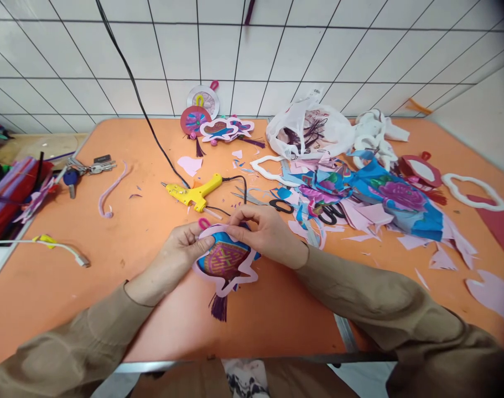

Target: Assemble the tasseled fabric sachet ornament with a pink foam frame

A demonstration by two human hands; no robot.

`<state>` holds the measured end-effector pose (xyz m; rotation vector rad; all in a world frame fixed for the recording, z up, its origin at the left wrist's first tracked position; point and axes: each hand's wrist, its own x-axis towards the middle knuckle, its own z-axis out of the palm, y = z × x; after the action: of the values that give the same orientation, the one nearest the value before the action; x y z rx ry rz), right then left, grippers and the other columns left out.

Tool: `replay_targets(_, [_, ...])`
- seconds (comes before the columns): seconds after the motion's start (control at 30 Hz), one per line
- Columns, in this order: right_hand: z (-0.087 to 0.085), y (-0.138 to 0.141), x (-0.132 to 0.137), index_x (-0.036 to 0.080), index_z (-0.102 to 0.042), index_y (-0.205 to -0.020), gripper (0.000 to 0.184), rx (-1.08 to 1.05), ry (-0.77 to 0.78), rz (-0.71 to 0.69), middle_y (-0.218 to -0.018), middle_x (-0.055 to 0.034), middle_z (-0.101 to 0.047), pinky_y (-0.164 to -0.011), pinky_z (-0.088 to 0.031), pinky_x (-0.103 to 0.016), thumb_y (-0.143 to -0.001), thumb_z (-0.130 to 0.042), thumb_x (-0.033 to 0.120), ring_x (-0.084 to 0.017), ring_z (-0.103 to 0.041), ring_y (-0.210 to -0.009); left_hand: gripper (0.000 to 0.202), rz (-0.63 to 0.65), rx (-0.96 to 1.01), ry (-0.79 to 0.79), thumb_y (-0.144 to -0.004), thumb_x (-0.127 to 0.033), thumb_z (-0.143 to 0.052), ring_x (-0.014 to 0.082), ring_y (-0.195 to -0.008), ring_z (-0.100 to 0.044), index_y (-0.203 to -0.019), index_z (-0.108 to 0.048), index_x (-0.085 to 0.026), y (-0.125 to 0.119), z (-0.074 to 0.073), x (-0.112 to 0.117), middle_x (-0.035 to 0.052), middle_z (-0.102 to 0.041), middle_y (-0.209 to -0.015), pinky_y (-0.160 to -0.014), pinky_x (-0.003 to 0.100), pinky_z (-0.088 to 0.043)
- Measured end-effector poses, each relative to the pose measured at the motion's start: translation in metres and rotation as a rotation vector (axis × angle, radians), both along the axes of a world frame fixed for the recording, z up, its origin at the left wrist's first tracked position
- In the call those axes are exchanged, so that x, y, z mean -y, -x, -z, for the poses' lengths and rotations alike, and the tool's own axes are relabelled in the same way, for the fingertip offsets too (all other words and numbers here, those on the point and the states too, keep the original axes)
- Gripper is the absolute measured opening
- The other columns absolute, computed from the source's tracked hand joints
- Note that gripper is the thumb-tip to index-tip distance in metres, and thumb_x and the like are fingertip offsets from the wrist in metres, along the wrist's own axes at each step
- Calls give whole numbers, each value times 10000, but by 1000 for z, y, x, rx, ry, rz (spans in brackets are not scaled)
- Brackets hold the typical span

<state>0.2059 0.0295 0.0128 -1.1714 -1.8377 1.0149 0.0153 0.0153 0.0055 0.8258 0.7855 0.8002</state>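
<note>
Both my hands hold a small fan-shaped ornament (pixel 225 264) over the orange table (pixel 131 243). It has a pale pink cloud-shaped frame, a blue and purple patterned cloth centre, a pink loop on top and a dark purple tassel hanging below. My left hand (pixel 181 249) grips its left edge with the thumb on the frame. My right hand (pixel 264 232) pinches the frame's top right edge, fingers curled. A yellow glue gun (pixel 193 193) lies just beyond my hands, its black cord running up the wall.
Scissors (pixel 272 203) lie right of the glue gun. Printed cloth scraps (pixel 380 199), pink offcuts and white frames cover the right side. A plastic bag (pixel 305 132) and finished ornaments (pixel 218 124) sit at the back. Keys (pixel 86 168) and a white cable (pixel 56 246) lie left.
</note>
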Motion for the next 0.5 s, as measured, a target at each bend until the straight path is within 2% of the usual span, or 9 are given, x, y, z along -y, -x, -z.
replay_targets(0.17, [4,0,-2,170,-604,-662,189,-39,25,17,-655,-11,-622,-570,-416,-259,-794,-649,296,-116,-528,-601,210,12,-42,2,-704,-301,-817,149,-641,-690,-791,-724,-135,0,-3,-1,47,-746,-711,-650,233,-548])
replay_targets(0.33, [5,1,-2,166,-621,-667,181,-31,-4,13,-644,-5,-627,-565,-414,-251,-800,-660,282,-111,-532,-595,260,19,-52,32,-706,-343,-813,162,-679,-701,-866,-755,-146,2,-5,-1,75,-771,-834,-659,239,-546])
replay_targets(0.5, [6,3,2,165,-619,-666,178,11,-96,-20,-644,13,-633,-591,-414,-233,-811,-673,253,-94,-547,-597,327,-61,-158,66,-651,-433,-832,110,-524,-619,-659,-728,-123,0,-5,-2,44,-718,-619,-536,197,-486])
